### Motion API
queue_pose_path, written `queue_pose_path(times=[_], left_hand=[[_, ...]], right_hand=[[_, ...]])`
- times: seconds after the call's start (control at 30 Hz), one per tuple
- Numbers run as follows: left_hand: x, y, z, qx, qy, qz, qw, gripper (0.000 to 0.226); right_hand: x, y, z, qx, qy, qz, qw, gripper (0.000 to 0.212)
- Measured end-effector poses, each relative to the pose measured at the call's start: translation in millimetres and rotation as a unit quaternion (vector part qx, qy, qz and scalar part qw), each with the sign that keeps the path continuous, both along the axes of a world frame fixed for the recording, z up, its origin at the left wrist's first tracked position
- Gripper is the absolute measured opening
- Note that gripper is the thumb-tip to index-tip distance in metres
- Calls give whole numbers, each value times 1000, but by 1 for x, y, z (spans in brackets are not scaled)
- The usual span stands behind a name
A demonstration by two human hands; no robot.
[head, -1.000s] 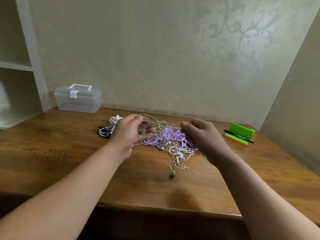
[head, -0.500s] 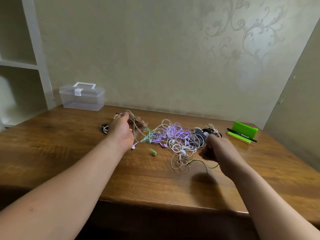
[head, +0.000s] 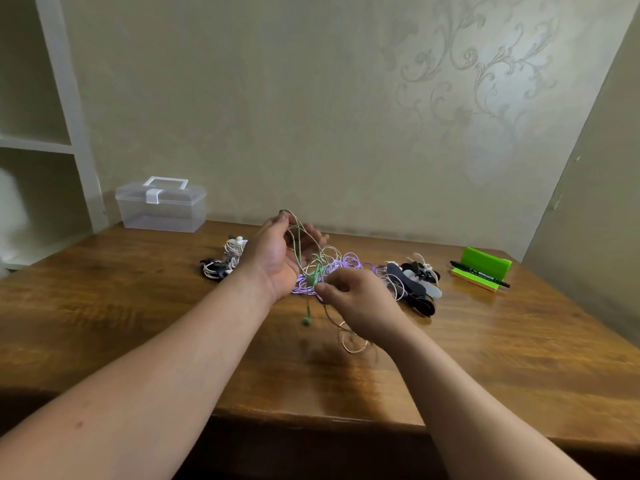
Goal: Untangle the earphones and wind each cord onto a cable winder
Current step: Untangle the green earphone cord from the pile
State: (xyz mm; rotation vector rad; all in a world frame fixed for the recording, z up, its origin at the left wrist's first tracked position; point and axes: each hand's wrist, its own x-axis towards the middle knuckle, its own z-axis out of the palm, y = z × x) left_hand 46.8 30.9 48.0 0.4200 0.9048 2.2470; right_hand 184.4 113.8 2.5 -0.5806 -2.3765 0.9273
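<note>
A tangle of earphone cords (head: 341, 268), purple, white and green, lies mid-table. My left hand (head: 273, 258) is raised above it and pinches loops of the green cord (head: 298, 244) at the top. My right hand (head: 360, 301) pinches the same green cord lower down, near its green remote piece (head: 313, 277). One green earbud (head: 306, 321) dangles below, and a loose loop (head: 353, 342) hangs under my right wrist. Black and white cable winders (head: 417, 282) lie in a heap to the right. Two wound white earphones (head: 221, 263) sit to the left.
A clear plastic box (head: 161, 206) with a white handle stands at the back left by a white shelf (head: 38, 143). A green holder (head: 485, 263) and a black pen (head: 479, 273) lie at the back right. The wooden table's front edge (head: 311, 417) is close.
My left hand has risen, lifting green cord loops. My right hand moved left from beside the winders to the tangle's centre and now pinches the green cord.
</note>
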Motion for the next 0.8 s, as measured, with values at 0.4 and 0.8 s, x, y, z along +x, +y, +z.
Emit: queue_pose_path(times=[0.4,0.8], left_hand=[[-36,-7,-58,-350,125,224,901,25],[15,-11,-31,-200,504,-15,840,49]], right_hand=[[30,14,16,-284,183,-8,941,38],[30,18,39,-187,155,22,970,25]])
